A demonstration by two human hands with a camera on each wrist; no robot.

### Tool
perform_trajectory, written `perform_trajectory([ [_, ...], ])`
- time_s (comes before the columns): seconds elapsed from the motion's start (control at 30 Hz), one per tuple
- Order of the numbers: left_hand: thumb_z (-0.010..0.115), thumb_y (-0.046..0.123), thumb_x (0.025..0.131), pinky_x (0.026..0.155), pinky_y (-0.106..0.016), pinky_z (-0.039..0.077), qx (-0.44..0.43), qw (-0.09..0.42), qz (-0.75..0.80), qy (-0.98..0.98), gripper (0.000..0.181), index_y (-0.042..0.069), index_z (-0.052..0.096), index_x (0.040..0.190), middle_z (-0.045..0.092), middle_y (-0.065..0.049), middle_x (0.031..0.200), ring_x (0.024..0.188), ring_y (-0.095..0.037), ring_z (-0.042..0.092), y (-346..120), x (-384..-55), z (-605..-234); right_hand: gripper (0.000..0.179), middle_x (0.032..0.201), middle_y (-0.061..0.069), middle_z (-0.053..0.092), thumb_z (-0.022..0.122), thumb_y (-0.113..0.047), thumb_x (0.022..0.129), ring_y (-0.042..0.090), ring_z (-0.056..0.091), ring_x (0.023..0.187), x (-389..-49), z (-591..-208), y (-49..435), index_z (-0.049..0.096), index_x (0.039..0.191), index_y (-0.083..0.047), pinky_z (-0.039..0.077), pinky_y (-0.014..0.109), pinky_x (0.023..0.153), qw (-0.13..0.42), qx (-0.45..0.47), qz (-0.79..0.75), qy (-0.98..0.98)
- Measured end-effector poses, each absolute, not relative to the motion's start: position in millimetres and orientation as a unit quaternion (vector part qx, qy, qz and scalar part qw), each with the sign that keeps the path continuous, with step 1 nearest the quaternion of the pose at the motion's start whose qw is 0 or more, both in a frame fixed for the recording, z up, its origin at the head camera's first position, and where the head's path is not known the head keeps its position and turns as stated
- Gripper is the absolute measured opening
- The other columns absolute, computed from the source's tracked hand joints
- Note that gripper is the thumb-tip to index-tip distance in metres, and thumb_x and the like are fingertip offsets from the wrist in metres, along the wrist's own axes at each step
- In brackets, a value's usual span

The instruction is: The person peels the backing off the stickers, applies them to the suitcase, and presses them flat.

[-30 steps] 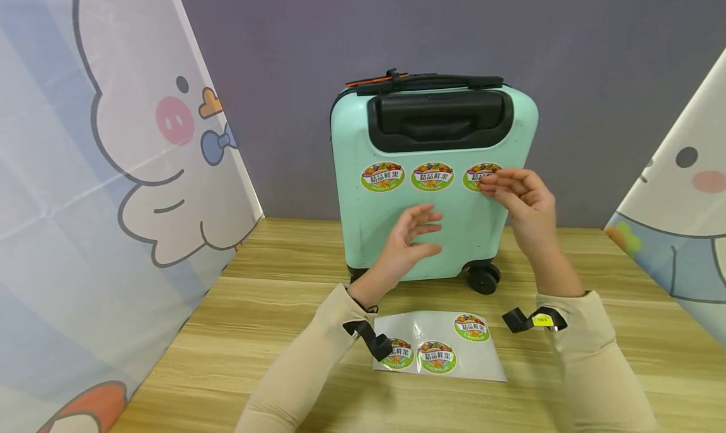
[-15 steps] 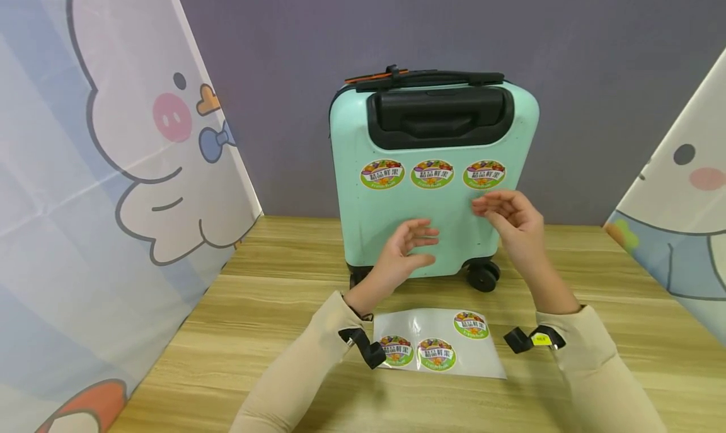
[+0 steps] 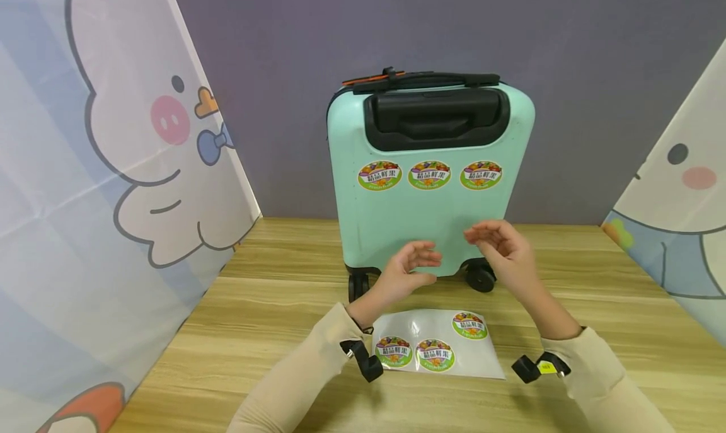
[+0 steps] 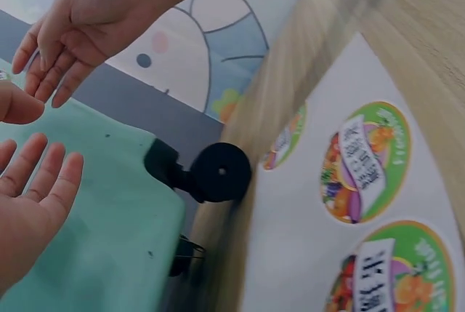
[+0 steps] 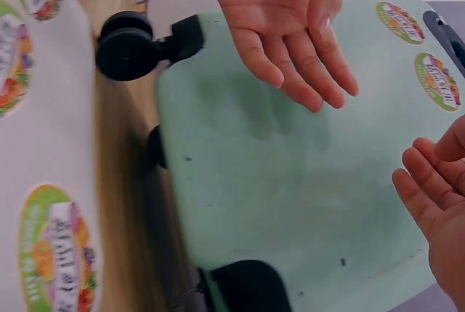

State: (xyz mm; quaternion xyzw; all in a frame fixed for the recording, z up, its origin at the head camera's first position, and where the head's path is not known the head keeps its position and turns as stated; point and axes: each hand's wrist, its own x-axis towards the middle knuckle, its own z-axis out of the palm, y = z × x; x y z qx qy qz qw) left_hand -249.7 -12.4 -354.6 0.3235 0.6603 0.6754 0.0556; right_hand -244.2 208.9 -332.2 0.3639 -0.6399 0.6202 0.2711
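Observation:
A mint-green suitcase stands upright on the wooden table. Three oval fruit stickers run in a row across its front: a left sticker, a middle sticker and a right sticker. My left hand hovers before the lower front of the suitcase, fingers loosely spread and holding nothing. Level with the lower right of the case, my right hand is relaxed, its fingers bent a little and nothing between them. Below both hands lies a white backing sheet with three fruit stickers on it.
Black wheels hold the suitcase off the wooden table. A grey wall stands behind it. Cartoon-printed sheets hang at the left and right. The suitcase has a black recessed handle near its top.
My right hand has left the right sticker and moved down, leaving that sticker fully in view on the suitcase. My left hand has also come down, closer to the backing sheet.

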Motion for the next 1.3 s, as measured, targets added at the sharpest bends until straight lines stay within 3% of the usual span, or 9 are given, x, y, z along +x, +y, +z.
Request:
perform_trajectory([
  [0.43,0.060,-0.017,0.086,0.093,-0.025,0.051,0.318,0.075,0.645,0.691,0.051,-0.013,0.047,0.136,0.058,-0.034,0.124,0.115,-0.041,0.060,-4,-250,-378,0.025,0.104,-0.002,0.070,0.051,0.022,0.090,0.004,0.065,0.096,-233,-357,219,0.060,0.111,0.013,0.051,0.013,0.083,0.243,0.330,0.531,-0.742],
  [0.63,0.063,-0.014,0.087,0.088,-0.021,0.051,0.304,0.096,0.628,0.710,0.050,-0.011,0.050,0.135,0.062,-0.030,0.121,0.110,-0.036,0.063,1,-250,-388,0.029,0.105,-0.011,0.067,0.054,0.022,0.088,0.000,0.063,0.097,-229,-370,228,0.062,0.112,0.009,0.050,0.012,0.081,0.240,0.328,0.481,-0.777],
  [0.73,0.063,-0.013,0.088,0.085,-0.019,0.051,0.304,0.102,0.621,0.715,0.048,-0.011,0.051,0.134,0.063,-0.029,0.120,0.110,-0.039,0.063,2,-251,-391,0.030,0.103,-0.005,0.069,0.056,0.022,0.087,-0.001,0.063,0.096,-225,-378,234,0.063,0.112,0.006,0.050,0.011,0.079,0.240,0.319,0.452,-0.797],
  [0.9,0.063,-0.013,0.087,0.083,-0.017,0.051,0.309,0.109,0.601,0.729,0.048,-0.012,0.051,0.134,0.063,-0.029,0.121,0.112,-0.039,0.063,4,-253,-395,0.031,0.100,0.013,0.070,0.060,0.021,0.085,0.007,0.066,0.094,-220,-388,240,0.063,0.110,0.004,0.050,0.012,0.080,0.235,0.313,0.408,-0.825],
  [1.3,0.068,-0.010,0.086,0.085,-0.019,0.052,0.294,0.128,0.538,0.780,0.051,-0.007,0.054,0.135,0.067,-0.017,0.119,0.111,-0.027,0.065,13,-256,-406,0.031,0.109,0.015,0.068,0.065,0.012,0.086,0.027,0.065,0.096,-213,-409,246,0.062,0.115,0.004,0.057,0.036,0.077,0.163,0.319,0.341,-0.869],
])
